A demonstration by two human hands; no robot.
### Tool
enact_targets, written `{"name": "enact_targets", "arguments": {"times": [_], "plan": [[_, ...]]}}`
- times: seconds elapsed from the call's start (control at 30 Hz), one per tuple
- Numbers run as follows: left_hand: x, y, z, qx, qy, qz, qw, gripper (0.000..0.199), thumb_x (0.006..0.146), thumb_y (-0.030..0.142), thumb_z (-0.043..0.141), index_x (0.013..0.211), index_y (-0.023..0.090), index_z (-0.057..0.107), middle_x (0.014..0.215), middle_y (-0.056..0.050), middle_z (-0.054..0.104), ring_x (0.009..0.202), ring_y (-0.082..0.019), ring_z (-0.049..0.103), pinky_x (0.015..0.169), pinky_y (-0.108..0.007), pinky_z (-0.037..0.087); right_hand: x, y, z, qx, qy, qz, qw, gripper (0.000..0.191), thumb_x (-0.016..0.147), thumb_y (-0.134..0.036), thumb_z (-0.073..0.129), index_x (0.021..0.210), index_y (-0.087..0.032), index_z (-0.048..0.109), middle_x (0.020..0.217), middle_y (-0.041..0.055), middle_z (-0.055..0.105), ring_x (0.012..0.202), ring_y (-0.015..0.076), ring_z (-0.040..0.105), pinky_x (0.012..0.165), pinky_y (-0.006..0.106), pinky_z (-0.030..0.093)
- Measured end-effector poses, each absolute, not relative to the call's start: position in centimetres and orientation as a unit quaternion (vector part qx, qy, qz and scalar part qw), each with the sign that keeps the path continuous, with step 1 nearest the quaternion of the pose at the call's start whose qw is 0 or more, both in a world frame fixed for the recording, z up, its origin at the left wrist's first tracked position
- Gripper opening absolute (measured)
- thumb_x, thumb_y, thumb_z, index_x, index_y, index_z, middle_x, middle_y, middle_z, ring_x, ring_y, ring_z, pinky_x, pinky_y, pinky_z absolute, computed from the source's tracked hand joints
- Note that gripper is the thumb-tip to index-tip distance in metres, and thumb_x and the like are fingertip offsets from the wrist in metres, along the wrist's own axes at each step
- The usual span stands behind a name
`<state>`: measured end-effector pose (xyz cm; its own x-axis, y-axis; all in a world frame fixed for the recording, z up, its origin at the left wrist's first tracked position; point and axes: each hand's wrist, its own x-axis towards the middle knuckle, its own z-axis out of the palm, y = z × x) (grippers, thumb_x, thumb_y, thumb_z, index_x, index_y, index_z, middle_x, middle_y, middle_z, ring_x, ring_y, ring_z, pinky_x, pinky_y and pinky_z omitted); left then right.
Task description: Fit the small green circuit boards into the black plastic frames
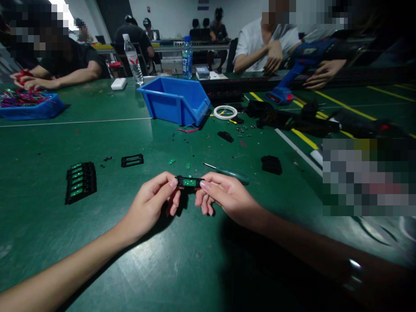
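Between my two hands is a small black plastic frame with a green circuit board [190, 182] set in it. My left hand [155, 195] pinches its left end between thumb and fingers. At the other end, my right hand [227, 195] grips it the same way. Just beyond lie two loose green circuit boards [188, 166]. A screwdriver [230, 173] with a dark green handle rests behind my right hand. To the left stands a row of black frames with green boards [81, 182]. An empty black frame [132, 160] lies nearer the middle, and stacked black parts [271, 165] sit at right.
A blue bin [177, 102] stands beyond my hands, beside a white ring [225, 112] and scattered screws [242, 129]. Two bottles [187, 58] are behind it. Far left is a blue tray [48, 107] of wires. A co-worker's hand is near a blue cordless drill [292, 71].
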<state>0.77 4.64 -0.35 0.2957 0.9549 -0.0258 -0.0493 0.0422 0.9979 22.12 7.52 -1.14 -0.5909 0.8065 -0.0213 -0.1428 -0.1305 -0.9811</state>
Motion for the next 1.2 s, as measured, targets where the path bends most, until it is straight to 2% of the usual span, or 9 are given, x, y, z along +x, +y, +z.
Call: {"name": "enact_targets", "arguments": {"times": [0.67,1.2], "plan": [[0.98,4.40,0.06,0.553,0.434,0.414,0.578,0.031,0.103,0.041,0.052,0.083,0.017,0.054,0.066,0.002,0.059,0.054,-0.010,0.053,0.054,-0.024,0.040,22.36,7.59,-0.99,-0.283,-0.551,0.714,0.327,0.023,0.103,-0.035,0.053,0.097,-0.014,0.061,0.082,0.0063,0.071,0.063,0.0127,0.065,0.057,0.025,0.049],[0.52,4.94,-0.02,0.569,0.406,0.373,0.610,0.036,0.106,0.041,0.045,0.089,0.013,0.061,0.078,-0.004,0.066,0.056,-0.010,0.052,0.056,-0.024,0.039,22.34,7.76,-1.05,-0.273,-0.564,0.715,0.312,0.029,0.103,-0.039,0.053,0.096,-0.013,0.060,0.085,0.0077,0.071,0.064,0.0119,0.066,0.055,0.024,0.047]]}}
